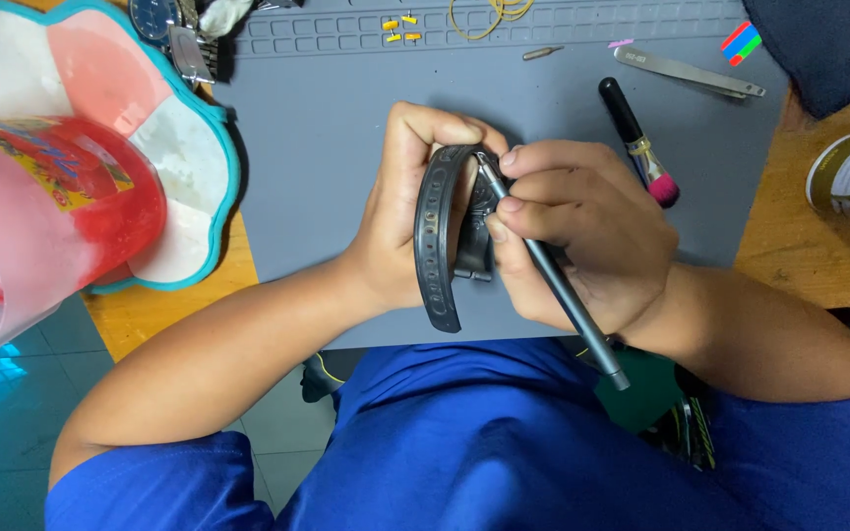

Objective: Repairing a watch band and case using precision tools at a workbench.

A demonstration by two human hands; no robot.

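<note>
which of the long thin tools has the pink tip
The brush lying on the grey mat, right of the hands: black handle, pink bristles. The tweezers above it are bare metal, and the grey screwdriver in the right hand has none.

This is a small repair bench, likely for watches. A grey work mat (346, 177) with moulded parts compartments covers a wooden table (799, 256), and on it lie tweezers (691, 72), a brush (638, 143), a bit (542, 52) and tiny yellow parts (400, 29). A watch face (154, 17) lies at the mat's far corner.
</note>
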